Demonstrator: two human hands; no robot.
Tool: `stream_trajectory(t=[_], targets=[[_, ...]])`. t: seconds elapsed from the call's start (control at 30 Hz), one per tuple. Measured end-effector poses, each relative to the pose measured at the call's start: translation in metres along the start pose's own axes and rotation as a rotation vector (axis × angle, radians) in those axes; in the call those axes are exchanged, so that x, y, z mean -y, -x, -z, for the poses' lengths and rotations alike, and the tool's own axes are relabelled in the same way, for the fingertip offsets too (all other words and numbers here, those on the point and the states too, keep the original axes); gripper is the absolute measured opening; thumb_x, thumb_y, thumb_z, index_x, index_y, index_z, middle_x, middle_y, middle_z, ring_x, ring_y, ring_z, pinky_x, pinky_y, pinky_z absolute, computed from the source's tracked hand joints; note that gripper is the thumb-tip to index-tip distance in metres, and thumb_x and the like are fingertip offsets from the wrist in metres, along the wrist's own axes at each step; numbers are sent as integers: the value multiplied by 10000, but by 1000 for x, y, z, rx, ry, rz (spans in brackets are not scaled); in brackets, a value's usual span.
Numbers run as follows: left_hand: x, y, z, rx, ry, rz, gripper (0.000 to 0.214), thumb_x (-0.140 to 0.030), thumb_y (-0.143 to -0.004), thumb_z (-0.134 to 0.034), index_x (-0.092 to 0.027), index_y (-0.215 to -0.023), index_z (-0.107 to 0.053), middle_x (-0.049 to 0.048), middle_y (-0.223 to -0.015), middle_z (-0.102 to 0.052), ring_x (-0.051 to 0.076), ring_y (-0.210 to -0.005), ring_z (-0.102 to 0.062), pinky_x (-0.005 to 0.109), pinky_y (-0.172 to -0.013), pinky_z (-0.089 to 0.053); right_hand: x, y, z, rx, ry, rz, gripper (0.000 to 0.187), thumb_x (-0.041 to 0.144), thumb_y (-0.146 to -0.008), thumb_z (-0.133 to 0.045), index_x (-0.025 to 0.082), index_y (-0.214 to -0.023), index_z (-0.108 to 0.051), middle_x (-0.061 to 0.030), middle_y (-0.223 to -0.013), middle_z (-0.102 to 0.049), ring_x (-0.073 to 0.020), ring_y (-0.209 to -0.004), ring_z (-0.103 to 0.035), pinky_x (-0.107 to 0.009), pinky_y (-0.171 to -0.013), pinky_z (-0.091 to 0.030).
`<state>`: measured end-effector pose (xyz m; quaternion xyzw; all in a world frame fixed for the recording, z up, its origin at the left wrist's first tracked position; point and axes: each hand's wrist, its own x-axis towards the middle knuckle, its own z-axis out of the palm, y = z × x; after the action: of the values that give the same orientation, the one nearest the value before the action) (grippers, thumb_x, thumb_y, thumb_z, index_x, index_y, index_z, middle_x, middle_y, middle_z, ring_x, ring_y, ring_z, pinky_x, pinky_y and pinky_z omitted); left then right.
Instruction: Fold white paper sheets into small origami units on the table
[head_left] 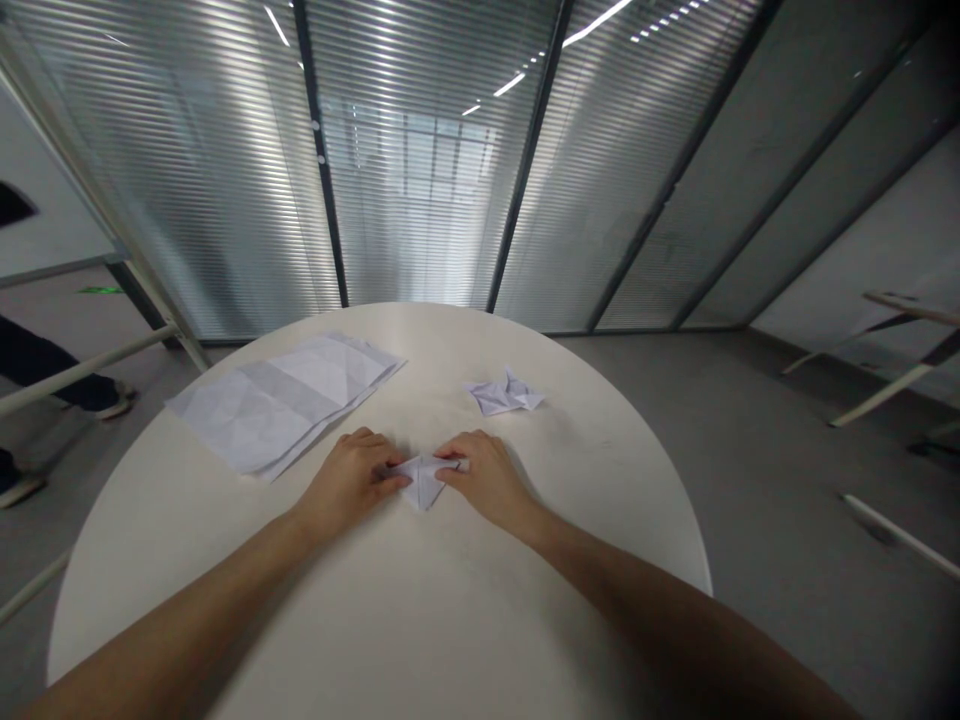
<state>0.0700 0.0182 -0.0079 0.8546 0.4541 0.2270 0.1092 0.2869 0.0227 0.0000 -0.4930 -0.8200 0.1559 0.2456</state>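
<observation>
A small piece of folded white paper (424, 486) lies at the middle of the round white table, its lower end coming to a point. My left hand (358, 472) pinches its left corner between thumb and fingers. On the opposite side, my right hand (484, 474) grips the right corner in the same way. Just beyond my right hand rests another folded paper piece (504, 393) with pointed tips, touched by neither hand. Creased white paper sheets (292, 395) lie stacked beyond my left hand.
The round table (420, 640) has its far edge near a glass partition (420, 200) with blinds. At the left are a whiteboard stand (82, 370) and a person's legs (56, 370). Pale furniture legs (877, 395) stand on the grey floor at the right.
</observation>
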Motion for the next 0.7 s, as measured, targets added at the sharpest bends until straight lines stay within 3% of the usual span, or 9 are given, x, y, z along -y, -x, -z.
stream_trajectory(t=[0.07,0.23,0.37,0.47,0.7], targets=[[-2,1,4,19,-38,-87,139,-261,-849,-565,-215,-822,-693,33,-792,-651,174,-815,-543,304,-747,-385,0,0,1,34,54,75,92,172,-784,-647,224,-835,-702,1,-871,-704,-168,-869,-575,-303,-811,-371],[-18,5,20,127,-170,-236,265,-51,-761,-516,-216,-889,-679,26,-891,-646,184,-881,-535,334,-791,-366,5,6,9,172,246,336,245,81,-782,-561,212,-933,-702,-24,-969,-685,-180,-902,-544,-320,-828,-374],[-28,7,27,154,-226,-279,121,-190,-800,-564,-184,-871,-662,47,-880,-632,203,-872,-534,358,-796,-366,7,9,15,215,307,425,237,153,-757,-608,188,-981,-676,-52,-995,-660,-204,-932,-533,-346,-857,-375],[-25,7,23,145,-276,-295,147,-292,-859,-553,-181,-862,-650,50,-855,-623,196,-852,-535,342,-773,-366,6,8,18,221,289,447,211,255,-795,-627,189,-991,-666,-55,-986,-654,-206,-956,-537,-349,-870,-374],[-19,8,11,93,-526,-475,122,-210,-913,-485,-155,-869,-584,37,-723,-597,185,-710,-504,332,-678,-339,4,5,14,225,389,516,269,411,-843,-596,173,-963,-636,-69,-942,-656,-205,-934,-559,-345,-845,-389]])
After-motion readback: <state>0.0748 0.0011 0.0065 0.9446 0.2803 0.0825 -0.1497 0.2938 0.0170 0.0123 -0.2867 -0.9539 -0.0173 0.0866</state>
